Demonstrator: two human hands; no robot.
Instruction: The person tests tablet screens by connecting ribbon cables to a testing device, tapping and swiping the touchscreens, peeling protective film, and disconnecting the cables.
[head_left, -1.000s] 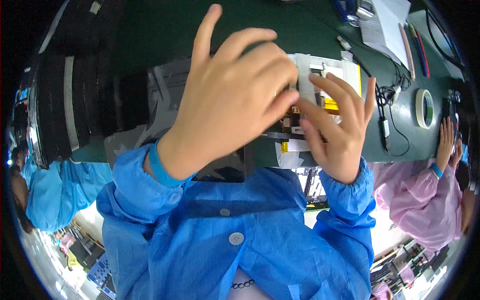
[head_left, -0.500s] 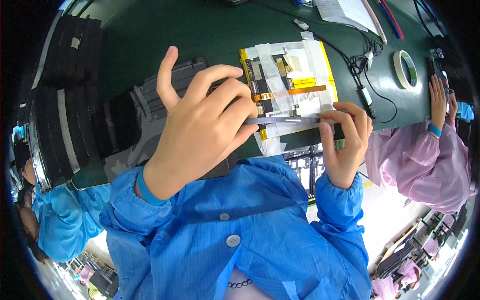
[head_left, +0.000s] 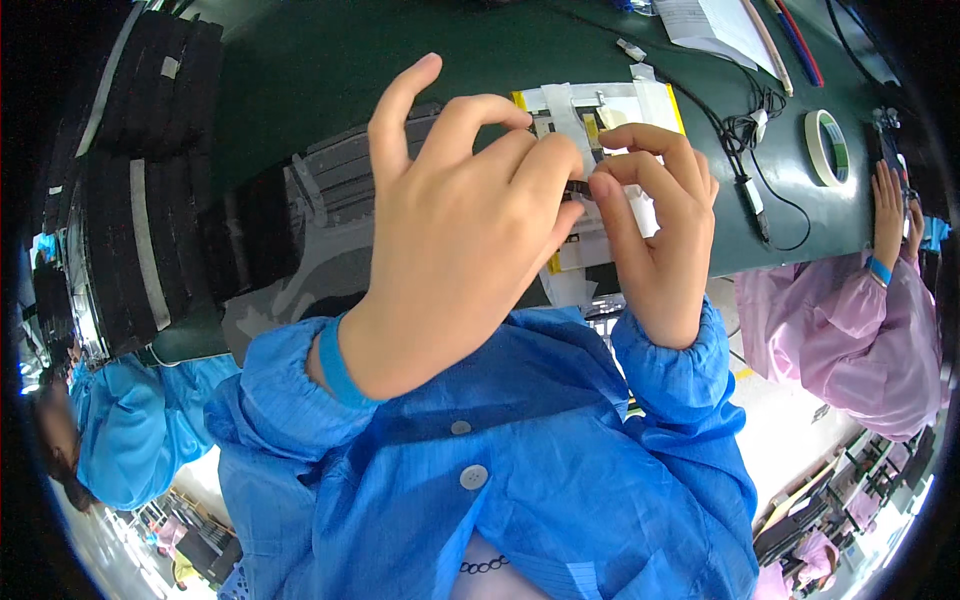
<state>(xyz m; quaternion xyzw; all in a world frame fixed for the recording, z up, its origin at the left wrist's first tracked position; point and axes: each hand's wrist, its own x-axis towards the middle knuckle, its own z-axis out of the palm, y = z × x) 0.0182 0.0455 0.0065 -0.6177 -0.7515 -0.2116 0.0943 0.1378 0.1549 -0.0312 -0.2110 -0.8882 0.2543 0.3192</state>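
Observation:
My left hand (head_left: 470,220) is pinched at thumb and forefinger, its little finger raised, and a blue band circles the wrist. Close beside it, my right hand (head_left: 665,220) also pinches with its fingertips. Between them runs a thin dark strip (head_left: 578,187), mostly covered by my fingers. Both hands are over a white panel (head_left: 622,98) with yellow edges, which carries small circuit parts held down by pale tape (head_left: 562,105). My hands hide much of the panel, and the orange ribbon on it is out of sight.
Black trays (head_left: 110,90) are stacked at the left, with a dark grey tray (head_left: 285,290) beside my left arm. To the right lie a tangled black cable (head_left: 740,130), a tape roll (head_left: 825,148) and papers (head_left: 705,30). A co-worker in pink (head_left: 820,330) sits at the right.
Both hands have moved up over the panel and closer together. The strip, stretched straight between them before, now shows only as a short dark piece. The view has shifted slightly.

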